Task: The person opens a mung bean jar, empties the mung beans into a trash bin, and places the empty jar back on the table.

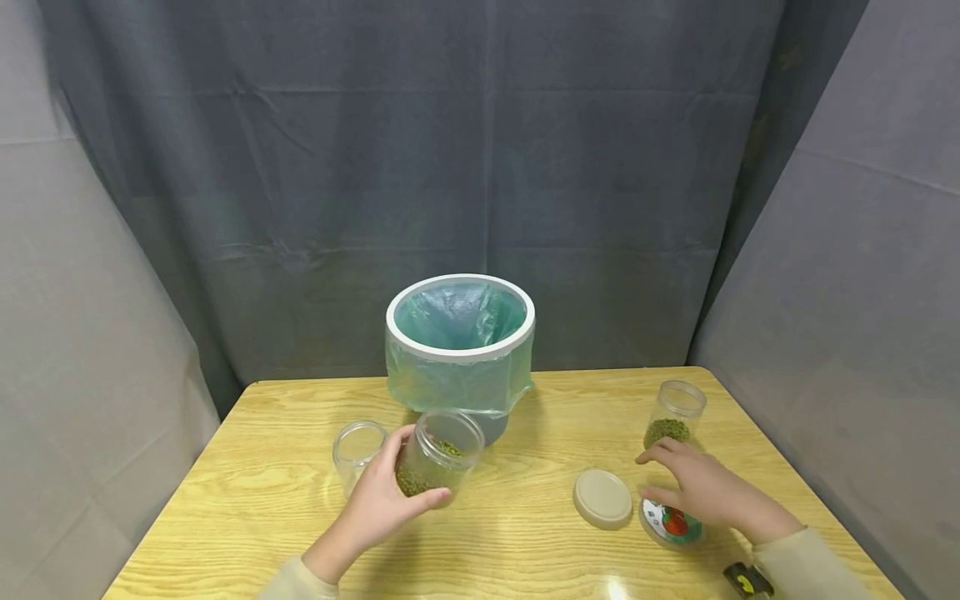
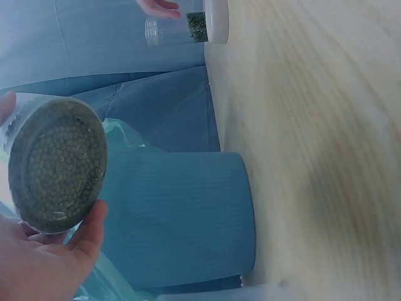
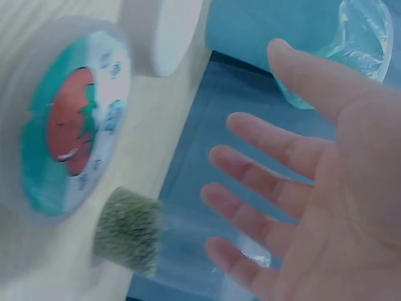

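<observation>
My left hand (image 1: 378,508) grips a clear jar (image 1: 446,467) partly filled with small green beans, lifted and tilted a little. In the left wrist view, the beans (image 2: 59,166) show through the jar's base. Just left of it stands another clear jar (image 1: 358,442), partly hidden by the hand. My right hand (image 1: 697,487) holds nothing, its fingers spread and slightly bent above a round lid (image 1: 672,525) with a red fruit picture. Behind that hand stands a jar (image 1: 675,408) with green beans in its lower part. A plain beige lid (image 1: 602,498) lies beside the picture lid.
A bin (image 1: 457,379) with a white rim and a green plastic liner stands at the back of the wooden table (image 1: 285,500). Grey curtains (image 1: 480,167) hang behind and at both sides. A dark strap with a yellow mark (image 1: 742,577) is near the right sleeve.
</observation>
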Demonstrator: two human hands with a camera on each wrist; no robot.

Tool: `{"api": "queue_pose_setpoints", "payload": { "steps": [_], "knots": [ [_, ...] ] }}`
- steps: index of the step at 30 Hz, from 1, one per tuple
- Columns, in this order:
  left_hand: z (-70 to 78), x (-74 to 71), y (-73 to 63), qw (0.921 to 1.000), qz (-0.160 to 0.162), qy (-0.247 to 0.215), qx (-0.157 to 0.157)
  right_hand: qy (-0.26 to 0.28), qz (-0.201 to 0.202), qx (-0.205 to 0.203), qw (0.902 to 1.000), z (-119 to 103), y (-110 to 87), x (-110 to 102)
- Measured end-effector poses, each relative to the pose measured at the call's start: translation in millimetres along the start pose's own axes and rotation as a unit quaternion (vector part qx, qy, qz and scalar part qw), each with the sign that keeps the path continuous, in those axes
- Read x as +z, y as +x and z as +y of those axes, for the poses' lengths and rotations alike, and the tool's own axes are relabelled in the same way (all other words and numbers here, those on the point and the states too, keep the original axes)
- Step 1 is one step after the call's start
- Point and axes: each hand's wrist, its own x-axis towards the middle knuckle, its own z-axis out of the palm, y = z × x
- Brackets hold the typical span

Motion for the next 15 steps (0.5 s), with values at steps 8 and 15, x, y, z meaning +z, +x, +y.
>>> {"api": "queue_pose_setpoints", "payload": {
  "steps": [8,15],
  "knots": [
    [6.6,-12.9,3.7,1.0,0.001,0.007,-0.001,-0.032,0.06,-0.027,0.9973,-22.9,14.8,-18.0],
    [10.9,-22.5,6.0,0.9997,0.001,0.011,0.021,-0.045,0.115,-0.049,0.9912,-38.7,29.5,-32.6]
  ]
}}
